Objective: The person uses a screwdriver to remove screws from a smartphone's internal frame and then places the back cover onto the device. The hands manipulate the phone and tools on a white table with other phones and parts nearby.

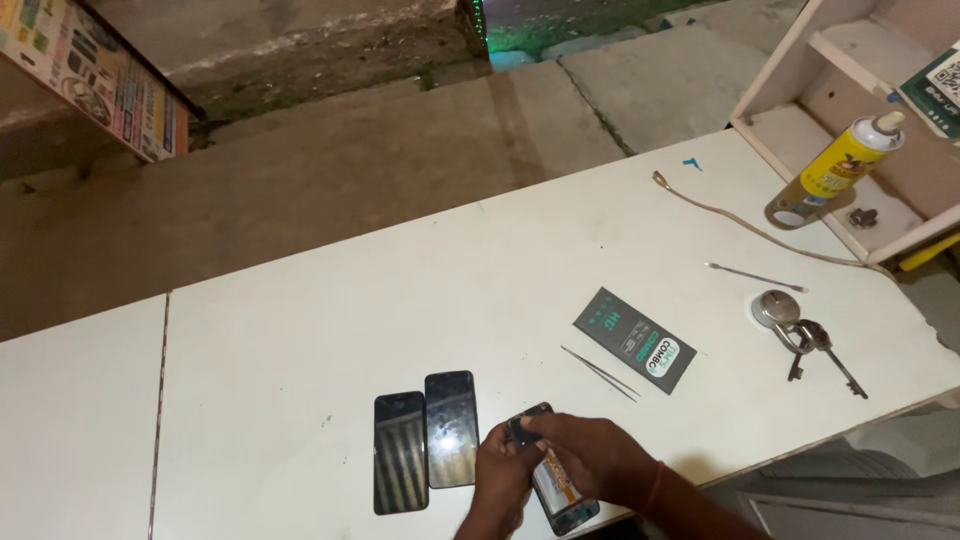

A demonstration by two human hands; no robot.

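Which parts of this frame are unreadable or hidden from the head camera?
- Opened phone: middle covered by both hands, lower end near the frame's bottom edge.
- Left hand and right hand: fingertips overlap, so the grip is unclear; wrists cut off at the bottom.
- Small dark part beside the spray can: too small to identify.
- Cable: far end hidden behind the shelf.

Worktop layout, seen from my head camera

My left hand (500,478) and right hand (590,455) meet on an opened phone (555,480) at the worktop (300,330) near edge; two phones (425,435) lie side by side just left, tweezers (600,373) and a flat box (634,339) behind-right, keys (810,340) far right, a spray can (835,168) on the shelf (850,225) behind.
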